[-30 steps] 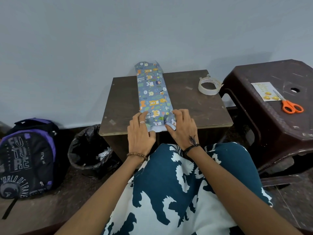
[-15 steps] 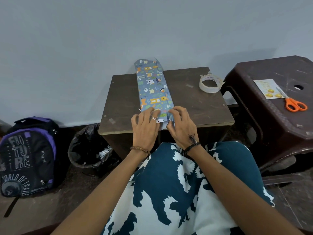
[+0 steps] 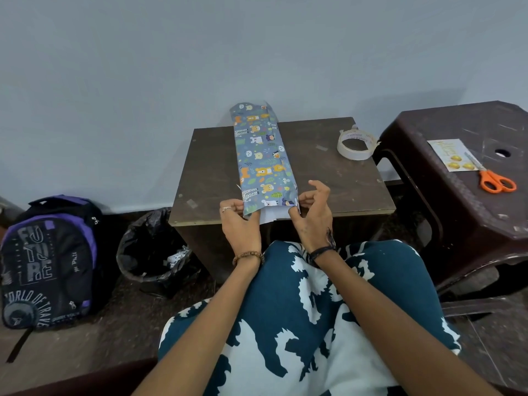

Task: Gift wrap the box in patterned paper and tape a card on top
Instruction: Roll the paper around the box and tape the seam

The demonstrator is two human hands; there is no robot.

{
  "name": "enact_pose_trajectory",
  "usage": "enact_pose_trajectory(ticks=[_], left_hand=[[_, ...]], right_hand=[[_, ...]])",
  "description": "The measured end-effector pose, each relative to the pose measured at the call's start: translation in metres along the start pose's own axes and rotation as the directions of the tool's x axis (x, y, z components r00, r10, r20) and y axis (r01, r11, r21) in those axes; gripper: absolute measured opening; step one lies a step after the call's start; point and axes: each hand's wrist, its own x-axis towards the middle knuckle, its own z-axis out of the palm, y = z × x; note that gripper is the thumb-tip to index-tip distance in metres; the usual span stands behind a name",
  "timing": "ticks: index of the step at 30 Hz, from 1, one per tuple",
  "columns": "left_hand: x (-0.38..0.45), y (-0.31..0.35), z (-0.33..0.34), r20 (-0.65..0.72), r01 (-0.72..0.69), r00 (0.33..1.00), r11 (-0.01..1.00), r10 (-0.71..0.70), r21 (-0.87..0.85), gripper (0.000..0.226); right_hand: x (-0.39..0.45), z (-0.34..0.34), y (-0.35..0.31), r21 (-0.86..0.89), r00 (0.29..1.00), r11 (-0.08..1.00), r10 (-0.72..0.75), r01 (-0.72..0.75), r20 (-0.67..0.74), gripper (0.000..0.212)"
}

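A long box wrapped in blue animal-print paper (image 3: 261,158) lies lengthwise on the small brown table (image 3: 328,181), its far end against the wall. At the near end the paper is loose, with its white underside (image 3: 268,215) showing. My left hand (image 3: 241,224) pinches the paper's near left corner. My right hand (image 3: 313,215) pinches the near right corner with thumb and finger, its other fingers raised. A roll of clear tape (image 3: 355,144) sits at the table's back right. The card (image 3: 451,154) lies on the stool to the right.
A dark brown plastic stool (image 3: 468,212) stands right of the table, with orange-handled scissors (image 3: 495,180) lying partly on the card. A black-lined bin (image 3: 154,250) and a purple-black backpack (image 3: 48,261) sit on the floor to the left. My patterned lap fills the foreground.
Both hands were pressing flat on the near end of the wrapped box. They have since moved apart to its two corners and now pinch the loose paper there.
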Motion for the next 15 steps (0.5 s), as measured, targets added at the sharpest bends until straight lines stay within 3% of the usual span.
enact_pose_trajectory(ticks=[6, 9, 12, 15], left_hand=[[-0.001, 0.000, -0.001, 0.026, 0.029, 0.999, 0.999, -0.028, -0.032, 0.025], [0.002, -0.005, -0.009, 0.156, -0.052, 0.986, 0.999, 0.053, -0.009, 0.021], [0.002, -0.006, -0.017, 0.280, -0.191, 0.946, 0.979, 0.165, 0.067, 0.021], [0.002, -0.005, -0.019, 0.221, -0.137, 0.968, 0.987, 0.117, 0.078, 0.038]], right_hand=[[0.001, -0.001, 0.000, 0.047, 1.000, 0.999, -0.006, 0.007, -0.026, 0.050], [0.003, -0.004, 0.000, 0.031, 0.999, 0.999, -0.040, 0.040, 0.031, 0.049], [0.002, -0.005, -0.001, -0.087, 0.983, 0.984, -0.146, 0.156, 0.107, 0.050], [0.001, -0.003, -0.002, -0.222, 0.939, 0.913, -0.323, 0.343, 0.121, 0.048]])
